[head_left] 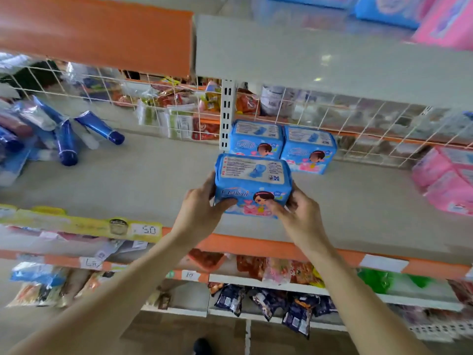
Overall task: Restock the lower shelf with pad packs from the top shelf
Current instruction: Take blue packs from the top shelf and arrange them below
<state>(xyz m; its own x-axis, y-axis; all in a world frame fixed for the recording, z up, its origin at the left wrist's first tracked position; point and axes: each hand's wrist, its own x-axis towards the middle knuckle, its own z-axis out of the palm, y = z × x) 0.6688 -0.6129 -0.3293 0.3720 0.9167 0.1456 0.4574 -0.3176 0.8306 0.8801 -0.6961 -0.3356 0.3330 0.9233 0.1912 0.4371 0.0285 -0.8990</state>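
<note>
Both hands hold one blue pack (253, 185) between them, low over the grey lower shelf (133, 180); whether it touches the shelf cannot be told. It sits just in front of the left rear pack (256, 140) and the right rear pack (308, 151), which are the same kind and stand side by side against the wire grid (179, 106). The left hand (202, 203) grips the pack's left end, its thumb curled onto the front face and its fingers wrapped round the side. The right hand (299, 208) grips the right end in the same way, its thumb on the pink lower corner. The front shows a cartoon girl's head, a white script brand too blurred to read, and a small "20" near the right edge. The top panel has a drawing of a pad and fine print that cannot be read. Pink packs (445, 180) lie on the same shelf, well apart to the right. On the top shelf (307, 55) above lie blue top packs (384, 8) and a pink top pack (445, 24). Dark blue tubes (99, 126) lie scattered at the left. A yellow edge strip (76, 226) carries a tag (147, 229) reading "50". A lower tag (189, 275) is handwritten and unclear. Snack packets (268, 301) fill the shelves below.
</note>
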